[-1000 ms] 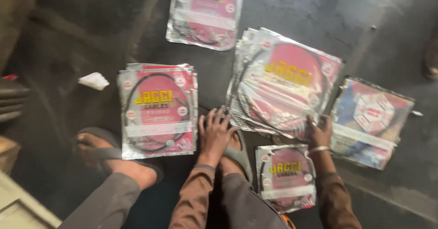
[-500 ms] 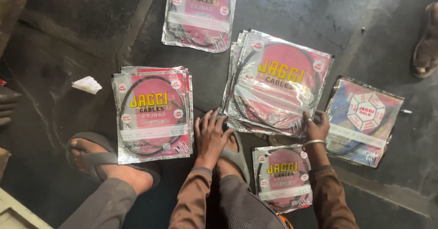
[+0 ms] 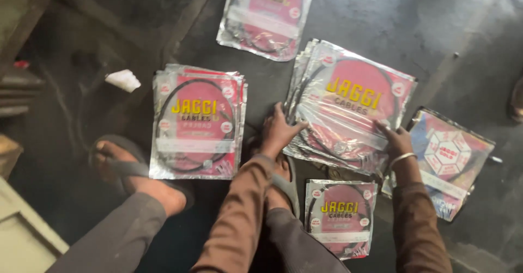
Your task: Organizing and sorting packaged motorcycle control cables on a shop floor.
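A large stack of clear plastic packets (image 3: 354, 99), each with a pink card and a coiled black cable, lies on the dark floor in the middle. My left hand (image 3: 278, 132) holds the stack's lower left edge, thumb over the top packet. My right hand (image 3: 396, 140), with a metal bangle on the wrist, grips the lower right edge with its fingers on top. Both brown sleeves reach in from below.
A second stack of pink cable packets (image 3: 196, 126) lies to the left, another (image 3: 267, 17) at the top, a small one (image 3: 340, 218) near my knees, and blue-and-pink packets (image 3: 452, 158) at the right. My sandalled foot (image 3: 131, 169) and a white scrap (image 3: 122, 80) are at left.
My left hand has moved from the floor between the stacks up onto the middle stack's left edge. My right hand has shifted slightly along the stack's lower right edge.
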